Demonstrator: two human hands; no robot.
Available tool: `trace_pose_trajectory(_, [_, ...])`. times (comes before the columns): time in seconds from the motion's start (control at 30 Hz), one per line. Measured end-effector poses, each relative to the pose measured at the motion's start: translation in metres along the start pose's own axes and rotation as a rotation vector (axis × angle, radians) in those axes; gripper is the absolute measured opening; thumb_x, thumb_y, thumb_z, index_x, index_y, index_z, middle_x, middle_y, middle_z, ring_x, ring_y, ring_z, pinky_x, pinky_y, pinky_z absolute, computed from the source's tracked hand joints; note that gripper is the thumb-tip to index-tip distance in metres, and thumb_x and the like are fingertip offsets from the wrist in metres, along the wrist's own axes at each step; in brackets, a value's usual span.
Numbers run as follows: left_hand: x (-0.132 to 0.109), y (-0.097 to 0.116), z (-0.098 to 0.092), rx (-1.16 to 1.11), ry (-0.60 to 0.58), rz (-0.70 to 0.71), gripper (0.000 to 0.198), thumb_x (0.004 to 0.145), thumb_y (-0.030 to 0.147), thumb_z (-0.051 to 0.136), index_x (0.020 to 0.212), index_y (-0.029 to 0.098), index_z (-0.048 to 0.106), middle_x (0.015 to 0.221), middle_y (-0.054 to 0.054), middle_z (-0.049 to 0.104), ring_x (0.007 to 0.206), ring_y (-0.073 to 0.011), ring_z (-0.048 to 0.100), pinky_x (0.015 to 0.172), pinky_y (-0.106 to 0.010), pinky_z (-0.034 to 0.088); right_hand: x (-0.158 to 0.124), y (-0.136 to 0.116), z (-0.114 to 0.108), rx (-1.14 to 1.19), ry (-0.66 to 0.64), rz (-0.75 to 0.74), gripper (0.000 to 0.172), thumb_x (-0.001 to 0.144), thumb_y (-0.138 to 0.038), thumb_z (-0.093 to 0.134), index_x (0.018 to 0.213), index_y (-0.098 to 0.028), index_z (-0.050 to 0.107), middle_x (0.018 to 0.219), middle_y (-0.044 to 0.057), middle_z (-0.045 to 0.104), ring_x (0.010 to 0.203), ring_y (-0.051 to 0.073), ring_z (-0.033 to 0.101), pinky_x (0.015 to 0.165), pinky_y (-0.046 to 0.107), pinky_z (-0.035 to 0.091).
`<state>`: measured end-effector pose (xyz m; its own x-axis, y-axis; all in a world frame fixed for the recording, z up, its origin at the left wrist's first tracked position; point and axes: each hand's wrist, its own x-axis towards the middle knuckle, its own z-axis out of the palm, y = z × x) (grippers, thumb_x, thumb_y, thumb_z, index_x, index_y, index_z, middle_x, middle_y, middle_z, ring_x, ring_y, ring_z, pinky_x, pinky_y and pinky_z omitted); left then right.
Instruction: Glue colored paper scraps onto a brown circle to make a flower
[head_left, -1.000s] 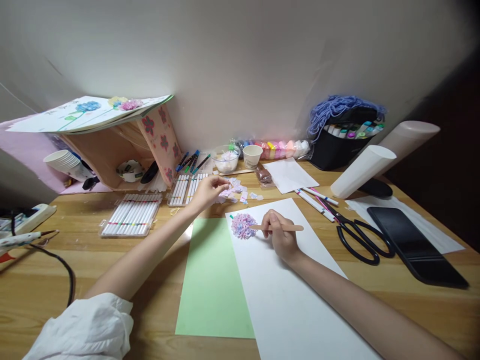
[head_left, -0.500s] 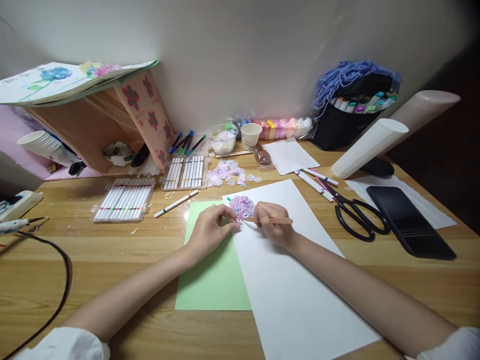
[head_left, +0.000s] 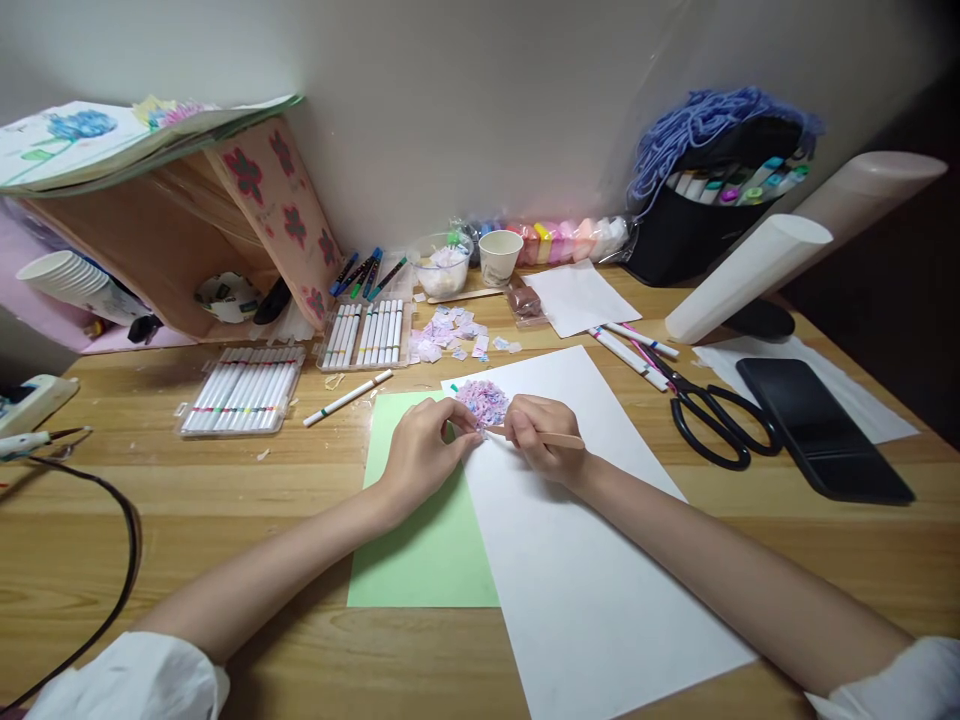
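Observation:
My right hand (head_left: 546, 434) is closed round a flat wooden craft stick (head_left: 561, 440), whose tip points left at the lower edge of a round cluster of crumpled pink, lilac and blue paper bits (head_left: 481, 402). This cluster sits near the top of a white sheet of paper (head_left: 600, 560). Thumb and forefinger of my left hand (head_left: 426, 448) pinch together just below the cluster, close to the stick's tip. Whatever is between them is too small to make out. Under my left hand lies a light green sheet (head_left: 416, 565), partly covered by the white one.
Loose paper scraps (head_left: 448, 334), a bowl of white stuff (head_left: 442, 270) and a paper cup (head_left: 500, 257) stand behind the sheets. Marker cases (head_left: 244, 392) lie left. Black-handled scissors (head_left: 712, 418) and a phone (head_left: 823, 430) lie right. A black cable (head_left: 133, 560) curves at far left.
The view has tipped slightly, so the table things sit a little higher. My fingertips and the stick's tip have come closer together at the cluster's lower edge.

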<state>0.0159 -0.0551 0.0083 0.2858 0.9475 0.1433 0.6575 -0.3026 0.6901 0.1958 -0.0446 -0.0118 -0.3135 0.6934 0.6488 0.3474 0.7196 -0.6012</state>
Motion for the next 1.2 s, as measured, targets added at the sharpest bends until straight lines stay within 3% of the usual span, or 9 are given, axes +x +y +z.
trace_pose_trajectory(0.17, [-0.003,0.000,0.001,0.027,0.007,-0.014,0.010,0.076,0.025,0.068,0.081,0.021,0.060,0.079,0.002,0.068,0.070,-0.0145,0.055,0.067,-0.028,0.039,0.001,0.000,0.001,-0.012,-0.054,-0.068,0.036,0.095,-0.024,0.029,0.060,-0.022,0.036,0.049,-0.002,0.041,0.045,0.013,0.040,0.047,0.028,0.031])
trace_pose_trajectory(0.43, [0.004,0.006,0.004,-0.012,0.011,-0.042,0.012,0.075,0.024,0.068,0.082,0.021,0.059,0.078,0.002,0.068,0.070,-0.0144,0.058,0.065,-0.028,0.040,0.000,-0.001,0.001,-0.027,0.031,0.109,0.039,0.096,-0.030,0.028,0.058,-0.023,0.039,0.049,-0.001,0.044,0.047,0.014,0.043,0.051,0.029,0.035])
trace_pose_trajectory(0.57, [0.006,0.006,0.005,-0.005,0.031,-0.019,0.011,0.075,0.022,0.067,0.082,0.020,0.058,0.077,0.002,0.067,0.068,-0.0128,0.056,0.064,-0.027,0.039,-0.002,-0.004,-0.002,0.002,0.060,0.061,0.040,0.096,-0.029,0.027,0.058,-0.023,0.039,0.049,-0.001,0.043,0.046,0.014,0.042,0.049,0.029,0.034])
trace_pose_trajectory(0.77, [0.006,0.006,0.004,0.034,0.038,-0.008,0.012,0.076,0.021,0.066,0.084,0.020,0.058,0.078,0.002,0.068,0.073,-0.0146,0.057,0.066,-0.027,0.039,-0.001,-0.004,-0.002,-0.011,0.005,-0.072,0.039,0.096,-0.026,0.027,0.059,-0.023,0.039,0.048,-0.001,0.043,0.044,0.013,0.041,0.047,0.028,0.032])
trace_pose_trajectory(0.97, [0.007,0.007,0.003,0.057,0.028,-0.015,0.014,0.076,0.021,0.067,0.086,0.020,0.057,0.079,0.001,0.067,0.072,-0.0146,0.055,0.066,-0.028,0.039,-0.001,-0.002,0.000,-0.052,-0.019,-0.011,0.040,0.096,-0.029,0.025,0.058,-0.023,0.037,0.049,0.000,0.043,0.045,0.013,0.042,0.048,0.029,0.034])
trace_pose_trajectory(1.2, [0.003,0.003,-0.005,-0.018,-0.008,-0.032,0.020,0.075,0.023,0.067,0.091,0.020,0.057,0.082,0.001,0.068,0.070,-0.0133,0.055,0.065,-0.027,0.041,-0.002,-0.003,-0.002,-0.054,-0.019,-0.038,0.040,0.097,-0.029,0.023,0.059,-0.024,0.036,0.049,-0.001,0.043,0.044,0.014,0.041,0.048,0.029,0.034])
